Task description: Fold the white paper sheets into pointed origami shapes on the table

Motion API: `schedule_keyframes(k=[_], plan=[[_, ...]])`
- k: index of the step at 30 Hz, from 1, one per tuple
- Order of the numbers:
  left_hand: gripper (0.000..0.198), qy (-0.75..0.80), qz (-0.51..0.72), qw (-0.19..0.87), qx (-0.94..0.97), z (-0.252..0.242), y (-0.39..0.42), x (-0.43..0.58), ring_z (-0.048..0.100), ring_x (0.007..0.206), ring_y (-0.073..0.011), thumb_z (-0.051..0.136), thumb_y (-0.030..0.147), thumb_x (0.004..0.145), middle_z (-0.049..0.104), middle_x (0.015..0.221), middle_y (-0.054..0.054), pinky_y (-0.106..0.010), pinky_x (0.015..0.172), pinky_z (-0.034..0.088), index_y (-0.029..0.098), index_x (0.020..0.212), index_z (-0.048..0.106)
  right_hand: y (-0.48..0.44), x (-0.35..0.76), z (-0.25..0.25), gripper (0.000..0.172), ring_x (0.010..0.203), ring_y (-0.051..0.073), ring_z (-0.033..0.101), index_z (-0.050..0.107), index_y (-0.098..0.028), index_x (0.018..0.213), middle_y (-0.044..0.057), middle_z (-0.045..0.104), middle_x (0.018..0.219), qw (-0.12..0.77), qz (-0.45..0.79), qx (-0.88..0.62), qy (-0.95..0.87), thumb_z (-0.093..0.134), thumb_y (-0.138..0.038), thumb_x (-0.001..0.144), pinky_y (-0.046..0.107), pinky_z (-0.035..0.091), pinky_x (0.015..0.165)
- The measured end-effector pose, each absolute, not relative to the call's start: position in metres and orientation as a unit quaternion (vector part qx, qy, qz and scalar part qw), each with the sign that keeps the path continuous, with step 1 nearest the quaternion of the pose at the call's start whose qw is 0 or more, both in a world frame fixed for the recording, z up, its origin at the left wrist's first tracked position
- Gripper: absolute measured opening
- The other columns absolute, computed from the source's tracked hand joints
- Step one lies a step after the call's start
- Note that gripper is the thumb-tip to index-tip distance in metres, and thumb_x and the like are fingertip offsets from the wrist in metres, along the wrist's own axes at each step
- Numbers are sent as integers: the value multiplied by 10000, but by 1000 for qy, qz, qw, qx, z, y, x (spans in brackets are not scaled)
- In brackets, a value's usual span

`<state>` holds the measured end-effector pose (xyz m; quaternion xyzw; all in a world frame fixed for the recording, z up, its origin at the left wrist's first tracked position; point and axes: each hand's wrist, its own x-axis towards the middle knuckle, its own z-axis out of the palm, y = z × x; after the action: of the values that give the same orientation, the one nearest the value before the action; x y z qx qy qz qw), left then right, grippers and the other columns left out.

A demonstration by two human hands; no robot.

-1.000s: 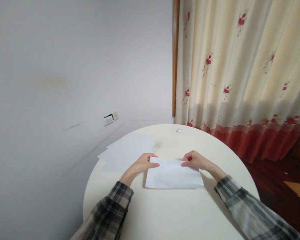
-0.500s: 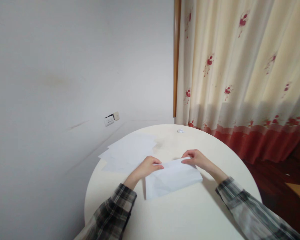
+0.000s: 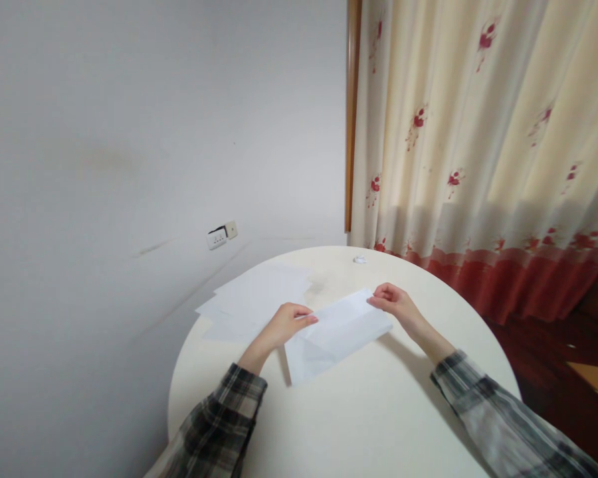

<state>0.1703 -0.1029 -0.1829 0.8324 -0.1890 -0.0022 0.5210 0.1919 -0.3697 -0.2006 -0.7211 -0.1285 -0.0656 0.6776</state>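
Observation:
A white sheet of paper [image 3: 336,338], which looks folded, is held by its far edge between my two hands, tilted over the round table. My left hand [image 3: 290,323] pinches its far left part, thumb against fingers. At the far right corner, my right hand [image 3: 391,300] is closed on the same paper. A shadow beneath the paper's right side suggests that side is off the tabletop. Loose white sheets [image 3: 259,299] lie overlapping just beyond my left hand.
The round white table [image 3: 359,425] stands against a pale wall [image 3: 129,119]. Near its far edge sits a small crumpled paper ball [image 3: 359,259]. A wall socket [image 3: 216,239] is at the back left. A flowered curtain [image 3: 458,133] hangs to the right.
Both hands have moved the paper slightly away from me. Its right side has risen, so it slants more, and my right hand has shifted to its far corner.

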Motion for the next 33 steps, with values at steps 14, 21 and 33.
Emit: schedule_keyframes(k=[14,21,33], plan=[[165,-201,-12,518,832,-182,-103,168,532,569,-160,626,304,609,627,580,-19,-207,518,350,152,572,675,-368,186,-202,273,545,91,481,540,-147,625,-16,568,603,725,-26,-675,-136,683,-379,612,213,344,522],[247,-199,-31,487,850,-181,-105,167,489,563,-139,588,361,642,592,578,-13,-198,496,323,130,596,660,-361,181,-193,318,475,79,444,500,-146,568,-27,527,518,718,-87,-684,-94,717,-377,545,204,308,463],[299,-207,-52,459,863,-177,-107,164,455,575,-117,555,393,663,560,592,-1,-190,493,309,107,617,629,-358,178,-189,346,446,76,425,481,-151,558,-24,514,506,699,-139,-698,-69,711,-406,521,194,288,418]])
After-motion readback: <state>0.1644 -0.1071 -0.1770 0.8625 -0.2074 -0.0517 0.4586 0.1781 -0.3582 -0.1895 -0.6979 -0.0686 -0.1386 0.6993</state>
